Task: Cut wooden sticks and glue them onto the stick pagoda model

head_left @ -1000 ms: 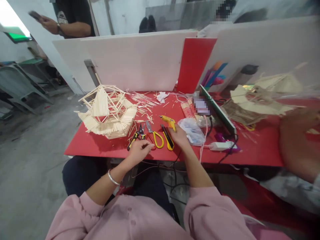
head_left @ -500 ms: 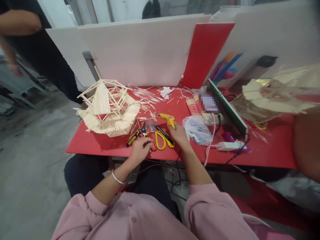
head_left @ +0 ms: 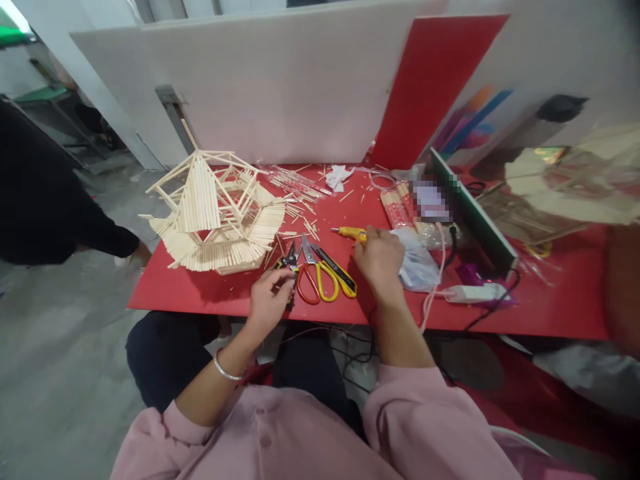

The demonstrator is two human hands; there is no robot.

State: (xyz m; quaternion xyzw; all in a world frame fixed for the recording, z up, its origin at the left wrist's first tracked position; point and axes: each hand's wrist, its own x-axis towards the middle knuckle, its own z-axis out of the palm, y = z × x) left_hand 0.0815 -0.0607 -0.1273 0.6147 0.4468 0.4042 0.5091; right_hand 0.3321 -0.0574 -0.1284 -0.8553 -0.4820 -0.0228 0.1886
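Head view: the fingers of the right hand (head_left: 379, 259) are wrapped round the back of a yellow glue gun (head_left: 353, 233), hiding most of its handle. The fingers of the left hand (head_left: 270, 295) are half curled, thumb near the fingertips; whether anything is pinched there I can't make out. That hand is at the pliers (head_left: 291, 253), covering part of them; contact is unclear.

Between the hands lie scissors (head_left: 308, 251) with one red and one yellow handle, and just beside them a cutter knife (head_left: 338, 268). Scattered wooden sticks (head_left: 303, 208) lie beyond.

Farther left, well apart from the gun, a wooden stick model (head_left: 215, 230) stands at the left end of the red table (head_left: 167, 298). Its lower skirt looks mostly covered with sticks, and one upper panel is filled in; the other upper sections in sight are bare frame, so by my judgement the covering is only part done.

The gun's long axis runs left to right across the table, nozzle pointing left toward the model. The model spreads widest left to right; its peak points up, with a thin stick leaning left from it, and the filled panel faces the near side.
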